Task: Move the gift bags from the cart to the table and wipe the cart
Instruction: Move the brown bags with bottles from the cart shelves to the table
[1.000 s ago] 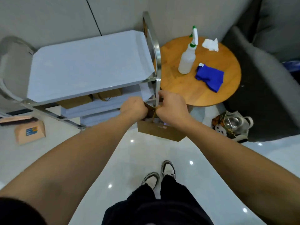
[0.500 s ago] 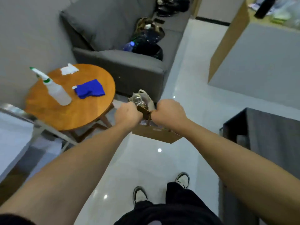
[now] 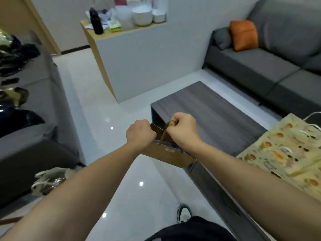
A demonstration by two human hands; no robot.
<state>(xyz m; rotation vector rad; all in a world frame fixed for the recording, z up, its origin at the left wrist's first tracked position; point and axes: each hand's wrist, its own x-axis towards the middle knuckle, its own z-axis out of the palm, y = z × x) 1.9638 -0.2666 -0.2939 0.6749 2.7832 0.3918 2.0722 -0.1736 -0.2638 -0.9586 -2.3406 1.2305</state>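
Observation:
A brown paper gift bag [image 3: 171, 154] hangs in the air between my hands, just over the near left edge of the dark wooden table [image 3: 213, 112]. My left hand [image 3: 139, 134] grips its left handle and my right hand [image 3: 182, 128] grips the right handle. Lying flat on the table at the right are patterned yellow gift bags [image 3: 284, 150] with white cord handles. The cart is out of view.
A grey sofa [image 3: 271, 58] with an orange cushion [image 3: 244, 34] runs behind the table. Another grey sofa [image 3: 33, 105] with dark bags stands at the left. A white counter [image 3: 139, 54] with dishes is ahead. A bag [image 3: 50, 181] lies on the glossy floor at the lower left.
I have turned right, away from the cart and the round table, carrying the brown bag. The dark table and the patterned bags have come into view.

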